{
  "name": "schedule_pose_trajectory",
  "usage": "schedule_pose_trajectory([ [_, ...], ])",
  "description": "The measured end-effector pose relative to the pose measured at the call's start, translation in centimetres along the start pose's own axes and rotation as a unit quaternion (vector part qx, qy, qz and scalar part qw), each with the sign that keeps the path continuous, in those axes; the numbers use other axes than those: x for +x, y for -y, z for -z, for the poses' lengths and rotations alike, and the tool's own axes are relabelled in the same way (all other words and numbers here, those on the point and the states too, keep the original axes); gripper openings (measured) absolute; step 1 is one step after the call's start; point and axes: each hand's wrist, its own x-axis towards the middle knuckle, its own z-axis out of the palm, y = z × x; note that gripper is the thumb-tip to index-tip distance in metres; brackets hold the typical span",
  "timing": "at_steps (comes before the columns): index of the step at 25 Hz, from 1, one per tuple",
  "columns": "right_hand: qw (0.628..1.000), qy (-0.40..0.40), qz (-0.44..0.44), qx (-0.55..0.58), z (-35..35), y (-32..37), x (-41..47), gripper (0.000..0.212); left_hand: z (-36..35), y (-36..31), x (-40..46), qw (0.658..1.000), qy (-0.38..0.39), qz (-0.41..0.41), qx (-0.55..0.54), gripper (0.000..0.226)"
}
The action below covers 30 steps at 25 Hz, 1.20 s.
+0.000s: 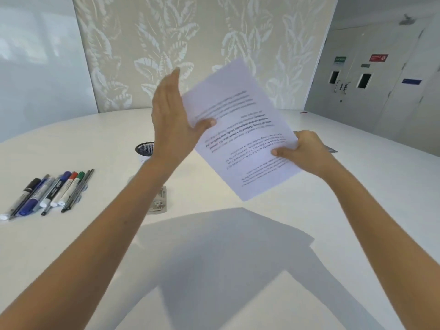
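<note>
White printed paper sheet (pixel 240 129), print blurred, unreadable. Left hand (pixel 173 120) fingers (pixel 171 86) straight, thumb pinching it; right hand (pixel 302 151) pinches its edge. Marker pens (pixel 47 191) near white desk (pixel 95 139) left edge.

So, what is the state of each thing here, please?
Paper, held in the air, tilted, print upside down.
Left hand, thumb pinches paper, fingers straight.
Right hand, grips paper's corner.
Pens, capped, lying in a row.
Doors, shut.

We hold a printed sheet (pixel 240 129) above the bench (pixel 357 210): our left hand (pixel 171 120) clamps its 9 o'clock edge, our right hand (pixel 307 151) pinches at 4 o'clock.
</note>
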Motion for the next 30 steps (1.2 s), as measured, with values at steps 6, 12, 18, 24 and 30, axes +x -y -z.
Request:
schedule_pose_trajectory([
  [6,0.981,0.071,0.075,-0.163,1.5,0.8,0.4,0.017,1.6,3.7,-0.1,0.93,0.305,0.143,-0.149,0.032],
  [12,0.994,-0.034,0.094,-0.042,4.0,-1.5,0.1,0.01,0.7,4.8,-3.2,0.888,0.298,0.189,-0.294,0.006],
  [18,0.913,-0.051,0.039,0.403,3.1,-4.2,-1.4,0.034,0.0,5.9,-5.2,0.856,0.227,0.249,-0.391,0.015],
  [24,0.894,-0.057,-0.001,0.444,-2.8,-5.2,-2.8,0.027,-1.7,4.1,-7.3,0.863,0.182,0.268,-0.386,0.012],
  [30,0.881,-0.095,-0.089,0.455,-6.8,-6.3,-4.8,0.024,-2.6,4.0,-10.2,0.846,0.157,0.356,-0.365,0.009],
])
